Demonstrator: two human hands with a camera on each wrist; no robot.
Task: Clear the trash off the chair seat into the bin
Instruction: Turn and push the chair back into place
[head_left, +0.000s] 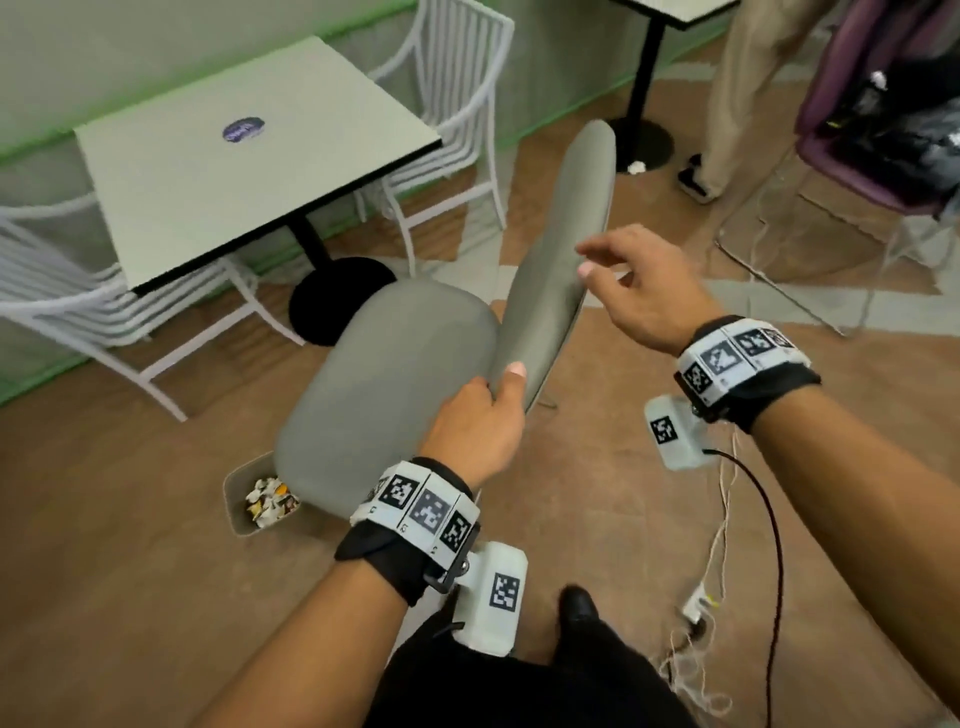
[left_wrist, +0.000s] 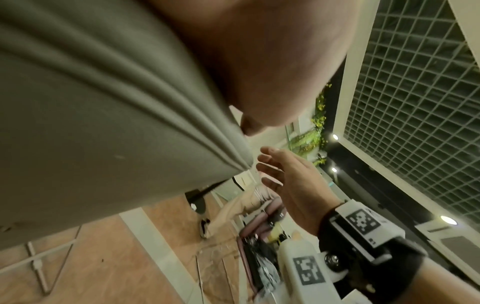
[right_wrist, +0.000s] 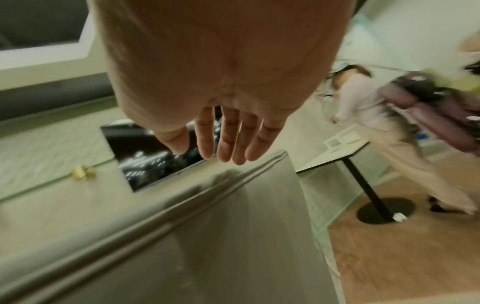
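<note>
**Chair tipped over the bin: condition and hazards**

We have the grey chair (head_left: 395, 374) leaning forward, its seat (head_left: 384, 384) sloping down so that the front edge overhangs the bin (head_left: 236, 486) on the floor. The bin stands partly under that edge, and crumpled trash (head_left: 270, 501) lies inside it. No trash shows on the visible part of the seat; we judge the clearing step as done or nearly done.

Our left hand (head_left: 480, 423) grips the lower edge of the backrest (head_left: 550, 260), thumb on the near face and fingers wrapped behind. Our right hand (head_left: 641, 288) is spread and relaxed, holding nothing, just beside the backrest's upper edge; whether a fingertip touches it we cannot tell.

Hazards from here:

- The chair hangs on one grip. If the left hand slips, the chair may drop back or roll forward onto the bin.
- The seat's front edge sits close over the bin rim; lowering the chair carelessly could knock the bin over and spill its contents.
- Loose cables (head_left: 727, 519) trail across the floor at our right; a chair leg or foot could snag them.

Surroundings: a square table (head_left: 249, 156) with white wire chairs (head_left: 452, 104) stands beyond the seat, limiting forward travel. Another person (head_left: 737, 93) stands near the far table, beside a purple chair (head_left: 872, 130) loaded with belongings. A small white scrap (head_left: 636, 167) lies at the far table's base
</note>
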